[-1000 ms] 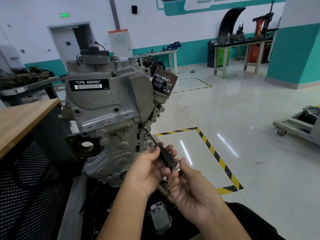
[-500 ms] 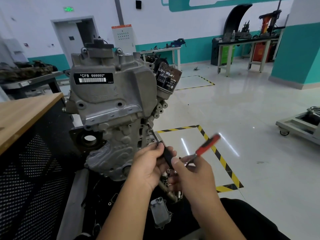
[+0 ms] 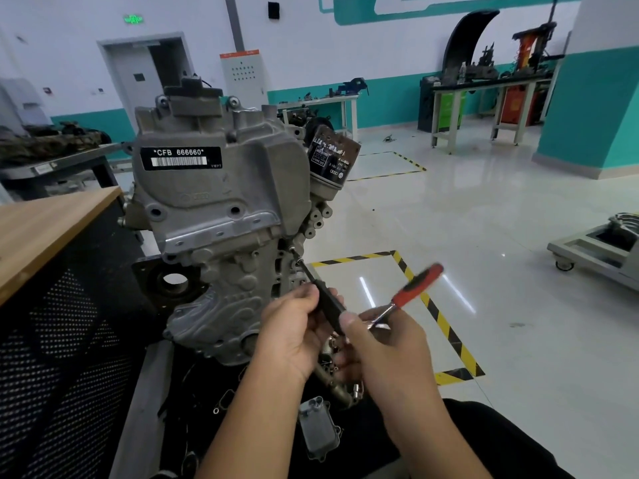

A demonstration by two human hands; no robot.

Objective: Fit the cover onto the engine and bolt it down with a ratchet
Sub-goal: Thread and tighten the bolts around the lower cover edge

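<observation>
A: Which step is this?

B: The bolting, I'd judge. The engine stands upright on its stand beside the wooden worktop, and the grey cover with the CFB label looks already seated on its front. A long black extension runs from a bolt on the engine's right flank down into the hands.

A: And the hands?

B: The left hand has its fingers curled round the extension, steadying it. The right hand grips the head end of the ratchet, whose red handle sticks up to the right, blurred as if swinging.

A: What does the next move call for?

B: Keeping the extension square on the bolt while the handle sweeps, or the socket could slip off.

A: Counts?

B: One engine, one cover, one ratchet, one extension, two hands, one oil filter. One small grey part lies below; the loose bits near it are too small to count
</observation>
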